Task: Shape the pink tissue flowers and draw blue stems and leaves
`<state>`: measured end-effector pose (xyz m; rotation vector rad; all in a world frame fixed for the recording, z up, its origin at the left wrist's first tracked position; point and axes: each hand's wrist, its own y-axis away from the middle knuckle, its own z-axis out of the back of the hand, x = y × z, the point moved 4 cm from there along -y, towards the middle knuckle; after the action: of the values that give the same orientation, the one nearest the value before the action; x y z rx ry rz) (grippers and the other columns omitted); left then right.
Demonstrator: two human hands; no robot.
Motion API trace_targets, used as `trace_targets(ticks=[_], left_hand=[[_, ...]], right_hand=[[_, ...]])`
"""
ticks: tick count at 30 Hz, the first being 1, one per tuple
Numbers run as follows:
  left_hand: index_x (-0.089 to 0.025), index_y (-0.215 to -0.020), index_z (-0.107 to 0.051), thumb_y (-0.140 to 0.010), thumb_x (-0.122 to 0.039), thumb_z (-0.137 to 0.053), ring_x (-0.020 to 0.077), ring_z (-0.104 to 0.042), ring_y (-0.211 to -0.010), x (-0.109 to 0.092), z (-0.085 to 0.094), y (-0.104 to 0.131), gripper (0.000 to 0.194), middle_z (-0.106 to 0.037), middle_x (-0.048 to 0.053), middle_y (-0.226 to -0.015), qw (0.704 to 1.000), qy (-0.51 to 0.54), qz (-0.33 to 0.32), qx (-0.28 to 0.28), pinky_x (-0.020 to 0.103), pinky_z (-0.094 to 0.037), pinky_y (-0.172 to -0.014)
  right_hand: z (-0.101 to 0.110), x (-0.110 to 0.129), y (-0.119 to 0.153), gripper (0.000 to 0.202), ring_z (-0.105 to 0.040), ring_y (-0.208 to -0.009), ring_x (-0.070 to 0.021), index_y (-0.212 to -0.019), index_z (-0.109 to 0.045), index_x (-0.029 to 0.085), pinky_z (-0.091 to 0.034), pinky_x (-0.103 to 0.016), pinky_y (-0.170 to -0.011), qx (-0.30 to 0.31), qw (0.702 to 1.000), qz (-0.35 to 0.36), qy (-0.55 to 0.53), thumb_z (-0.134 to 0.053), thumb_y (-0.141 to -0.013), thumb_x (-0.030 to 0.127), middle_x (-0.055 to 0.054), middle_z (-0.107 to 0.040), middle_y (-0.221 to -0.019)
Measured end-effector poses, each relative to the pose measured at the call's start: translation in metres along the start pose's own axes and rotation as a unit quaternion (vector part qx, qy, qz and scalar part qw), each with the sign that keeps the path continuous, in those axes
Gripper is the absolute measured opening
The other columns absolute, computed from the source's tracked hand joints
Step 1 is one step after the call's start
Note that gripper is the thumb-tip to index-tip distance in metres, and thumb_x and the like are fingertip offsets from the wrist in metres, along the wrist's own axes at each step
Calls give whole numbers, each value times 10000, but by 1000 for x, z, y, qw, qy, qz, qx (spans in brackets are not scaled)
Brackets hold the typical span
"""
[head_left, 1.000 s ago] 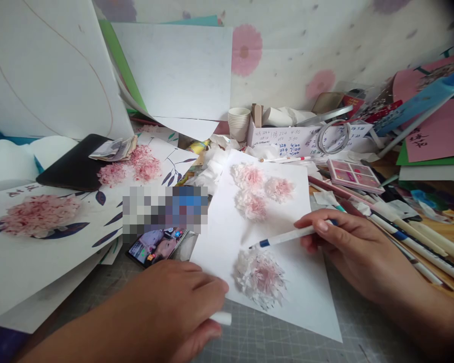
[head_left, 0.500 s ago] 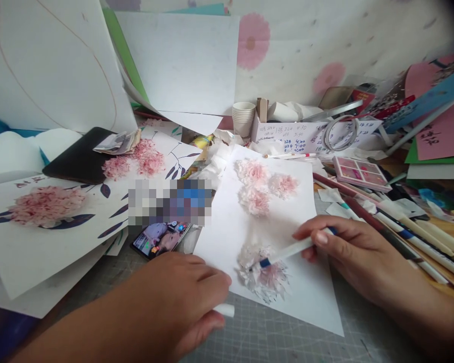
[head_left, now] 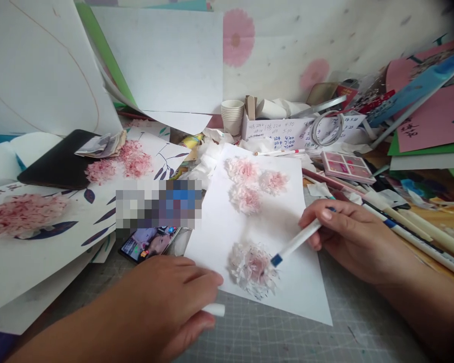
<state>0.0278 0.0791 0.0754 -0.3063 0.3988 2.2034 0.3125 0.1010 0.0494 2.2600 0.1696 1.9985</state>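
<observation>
My right hand (head_left: 348,237) pinches a white pen (head_left: 298,244) with blue ends, its lower end over the right side of a ruffled paper flower (head_left: 253,269). That flower is pale pink in the middle with dark-tipped outer petals. It sits on a white paper sheet (head_left: 283,302), below three smaller pink flowers (head_left: 245,184). Whether the pen touches the petals I cannot tell. My left hand (head_left: 174,302) rests by the sheet's left edge, fingers closed round a white tube (head_left: 215,309) that looks like a pen cap; most of it is hidden.
Left of the sheet lie a phone (head_left: 147,242), partly blurred, and finished flower pictures (head_left: 94,212) under a black folder (head_left: 56,159). Brushes (head_left: 419,242) and a pink palette (head_left: 348,167) crowd the right. Paper cups (head_left: 232,117) stand behind. A grey cutting mat (head_left: 287,338) lies beneath.
The pen end has moved from the flower's upper left to its right side, and the pen is steeper. My left hand holds its place by the sheet. The whole view has shifted slightly.
</observation>
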Motion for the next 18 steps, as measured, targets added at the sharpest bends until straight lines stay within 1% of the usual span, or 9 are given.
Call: trace_targets(ticks=[2,3,6,7,8,11,12,16,18], left_hand=[[-263,-906,-639,-895,-187,-547,209,-695,-850,1,-1,1,120,-760,5,-1002,1000,6,9,-3,282,-487,-800],[-266,-913,-641,-894,-188,-547,209,-695,-857,2,-1,1,125,-760,0,-1007,1000,9,12,2,285,-481,-797],[-286,-956,-652,-896,-198,-540,206,-692,-877,3,-1,1,155,-763,-31,-1042,999,20,22,19,299,-457,-766],[-293,-966,-655,-898,-202,-537,204,-690,-884,4,-1,2,165,-764,-43,-1055,999,23,23,21,305,-447,-754],[-301,-974,-658,-900,-207,-536,202,-688,-887,5,-2,3,171,-764,-54,-1064,999,25,24,20,309,-437,-744],[-315,-968,-663,-917,-223,-541,192,-681,-880,7,-6,6,160,-763,-75,-1070,1000,26,14,-3,312,-423,-746],[-317,-968,-663,-926,-229,-540,189,-680,-878,8,-7,6,158,-763,-78,-1069,1000,25,9,-15,311,-423,-753],[-330,-996,-664,-951,-251,-532,184,-684,-893,10,-10,8,159,-761,-89,-1080,999,25,-9,-37,311,-421,-756],[-330,-1000,-662,-955,-257,-531,187,-684,-890,11,-10,8,157,-763,-88,-1086,999,22,-10,-39,315,-419,-748]], right_hand=[[-3,-1,1,378,-579,-504,-151,-714,-838,218,-456,-286,-519,46,999,-10,17,-908,-700,589,-28,-674,-541],[-3,-1,1,375,-584,-508,-147,-721,-840,216,-457,-280,-525,46,999,-12,21,-905,-711,585,-28,-681,-545],[5,0,-2,396,-550,-479,-119,-668,-819,213,-408,-247,-490,-32,999,2,0,-925,-673,595,-13,-644,-495],[7,0,-2,409,-534,-464,-115,-649,-811,213,-390,-244,-475,-49,999,7,-10,-931,-654,604,-8,-624,-474],[8,0,-3,419,-522,-452,-114,-640,-808,212,-378,-246,-465,-46,999,8,-16,-933,-641,613,-6,-610,-463],[4,-1,-3,410,-531,-458,-128,-664,-819,211,-384,-268,-475,19,1000,-1,8,-921,-666,608,-23,-647,-507],[4,-2,-3,401,-536,-466,-130,-674,-823,212,-384,-273,-481,28,999,-4,19,-914,-683,602,-26,-659,-523],[12,-3,-6,399,-496,-454,-127,-634,-797,226,-343,-278,-470,-42,999,10,11,-909,-677,607,-2,-603,-469],[13,-3,-6,415,-474,-438,-128,-610,-788,230,-329,-286,-459,-45,999,11,1,-908,-657,624,2,-582,-456]])
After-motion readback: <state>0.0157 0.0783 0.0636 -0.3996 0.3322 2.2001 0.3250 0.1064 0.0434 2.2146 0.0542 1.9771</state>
